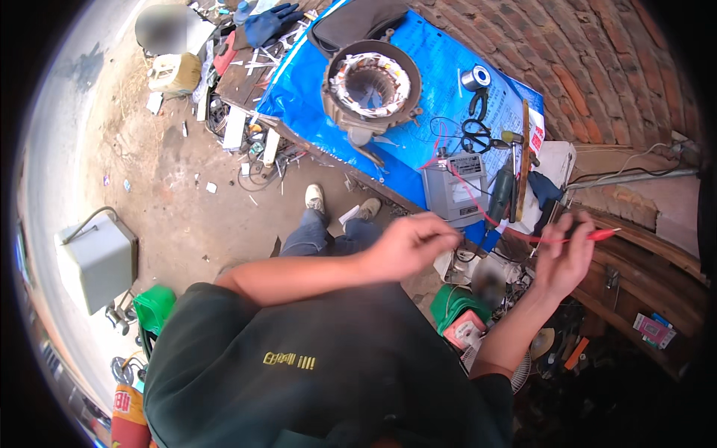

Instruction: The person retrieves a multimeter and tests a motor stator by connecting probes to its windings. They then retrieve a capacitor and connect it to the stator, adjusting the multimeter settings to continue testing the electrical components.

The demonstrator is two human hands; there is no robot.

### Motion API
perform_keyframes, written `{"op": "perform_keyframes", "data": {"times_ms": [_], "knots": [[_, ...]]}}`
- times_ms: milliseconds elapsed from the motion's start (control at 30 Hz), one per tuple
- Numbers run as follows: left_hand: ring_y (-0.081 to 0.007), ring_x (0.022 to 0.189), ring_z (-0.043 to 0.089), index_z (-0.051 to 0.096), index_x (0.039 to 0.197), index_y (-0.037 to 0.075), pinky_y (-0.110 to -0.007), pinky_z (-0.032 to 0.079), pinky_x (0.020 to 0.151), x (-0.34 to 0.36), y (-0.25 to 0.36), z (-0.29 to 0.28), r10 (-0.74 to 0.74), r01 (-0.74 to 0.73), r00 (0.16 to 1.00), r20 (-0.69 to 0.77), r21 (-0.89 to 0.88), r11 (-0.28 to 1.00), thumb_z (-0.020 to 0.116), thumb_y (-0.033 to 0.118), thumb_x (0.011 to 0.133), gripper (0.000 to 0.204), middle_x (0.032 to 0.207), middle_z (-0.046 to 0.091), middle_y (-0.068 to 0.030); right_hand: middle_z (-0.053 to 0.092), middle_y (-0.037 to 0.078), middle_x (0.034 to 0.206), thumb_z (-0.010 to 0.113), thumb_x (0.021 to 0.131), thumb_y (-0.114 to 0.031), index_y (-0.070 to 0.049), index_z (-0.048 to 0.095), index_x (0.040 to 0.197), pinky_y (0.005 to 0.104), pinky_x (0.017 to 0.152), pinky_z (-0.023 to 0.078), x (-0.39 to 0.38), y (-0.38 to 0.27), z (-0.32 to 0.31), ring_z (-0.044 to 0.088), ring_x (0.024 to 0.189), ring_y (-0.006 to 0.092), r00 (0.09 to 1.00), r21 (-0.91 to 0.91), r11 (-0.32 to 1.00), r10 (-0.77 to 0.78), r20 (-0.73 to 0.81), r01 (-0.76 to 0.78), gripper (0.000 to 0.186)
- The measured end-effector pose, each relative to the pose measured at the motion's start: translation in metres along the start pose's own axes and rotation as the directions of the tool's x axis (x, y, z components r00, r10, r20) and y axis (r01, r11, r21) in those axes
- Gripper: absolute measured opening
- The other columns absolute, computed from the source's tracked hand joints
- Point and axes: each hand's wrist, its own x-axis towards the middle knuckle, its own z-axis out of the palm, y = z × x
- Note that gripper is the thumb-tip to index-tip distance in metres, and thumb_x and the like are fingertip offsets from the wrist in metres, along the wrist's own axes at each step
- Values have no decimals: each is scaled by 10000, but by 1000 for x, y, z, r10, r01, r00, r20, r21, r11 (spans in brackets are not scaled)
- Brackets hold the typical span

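My right hand (564, 261) is raised at the right, its fingers closed around a red test probe (600, 235) whose thin metal tip points right. A red lead (515, 233) runs from the probe toward a grey box-shaped meter (457, 190) on the blue-covered table. My left hand (414, 243) is in front of the meter's near edge, slightly blurred, with its fingers curled together. Whether anything is pinched in them is hidden. Beyond the meter stands a motor housing (355, 123), open side up, with a ring of wrapped windings (399, 71) inside.
The blue sheet (291, 89) covers the table beside a brick wall (590, 60). Black scissors (475, 134), a wire spool (475, 78) and a dark green tool (501, 196) lie near the meter. Scraps litter the floor; a grey metal box (97, 261) stands at left.
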Motion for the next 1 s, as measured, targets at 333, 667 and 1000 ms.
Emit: {"op": "perform_keyframes", "data": {"times_ms": [333,667,1000], "knots": [[-396,1165,483,438,1316,-33,-432,412,990,84,-69,17,183,216,845,-503,632,744,669,347,835,656,1225,475,-251,437,59,872,516,969,-116,27,493,1094,308,721,398,83,-6,-69,438,702,138,989,731,667,72,128,-143,192],[-348,1215,447,573,1148,94,-401,403,981,88,-77,50,485,-17,746,-456,716,698,762,235,782,435,1299,436,-214,450,72,858,495,967,-102,26,503,1028,317,744,405,162,-20,-60,450,710,148,970,878,447,-79,231,-173,142],[-477,1265,374,186,1456,-17,-532,416,967,117,-57,101,28,570,691,-723,568,593,784,557,652,1154,1374,291,-355,461,71,857,451,982,-133,23,489,998,346,747,403,200,-41,-140,435,674,160,976,862,501,-217,33,82,162]]}}
